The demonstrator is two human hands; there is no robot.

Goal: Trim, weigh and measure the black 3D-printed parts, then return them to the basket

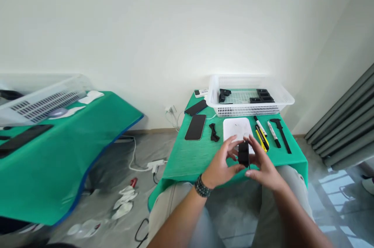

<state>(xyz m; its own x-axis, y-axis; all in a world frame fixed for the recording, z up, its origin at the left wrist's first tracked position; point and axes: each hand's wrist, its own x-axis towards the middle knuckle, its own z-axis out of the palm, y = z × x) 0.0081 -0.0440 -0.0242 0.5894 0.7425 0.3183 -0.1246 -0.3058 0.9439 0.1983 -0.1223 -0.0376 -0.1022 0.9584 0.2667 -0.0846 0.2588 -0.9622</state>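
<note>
A small black block-shaped part (243,154) is held upright between both hands, above the front edge of the green-covered table (189,158). My left hand (223,164), with a beaded bracelet at the wrist, grips its left side between thumb and fingers. On the other side my right hand (263,164) closes thumb and fingertips on the same part, where a thin dark edge shows. Behind the hands lies a white tray (236,125), partly covered by them. A black bracket-like piece (214,132) rests to the left of the tray.
Behind the tray, a white basket (248,111) holds black parts. Right of it lie a yellow cutter (262,139), markers (274,134) and a black caliper (283,135). A phone (195,127) lies left. Another green-covered table (96,135) stands far left; a power strip (156,163) is on the floor.
</note>
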